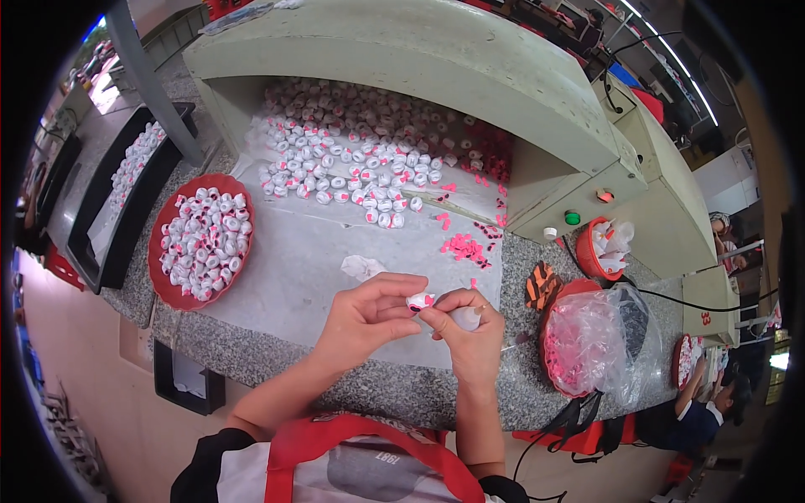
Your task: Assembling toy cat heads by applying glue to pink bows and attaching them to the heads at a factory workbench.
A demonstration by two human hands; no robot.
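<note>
A small rounded white piece [417, 303] with a pink bow and a dark patch is pinched in the fingers of my left hand [365, 314]. My right hand [468, 335] meets it from the right, its thumb and forefinger closed at the piece's edge. Against the fingers of that hand is a whitish, translucent scrap [466, 318]; its kind is hard to make out. Just beyond my hands lies a crumpled white tissue [362, 267] on the white sheet [293, 243]. To the right of it, small pink parts [464, 248] are scattered, some with dark ones among them.
Many similar white pieces [335, 163] lie under a pale green metal hood [402, 50]. A red basin [159, 268] of them stands left, near black trays [88, 218]. On the right are a bagged basin [579, 339], a red cup [594, 251] and orange-black scraps [542, 285]. Another person [700, 419] sits far right.
</note>
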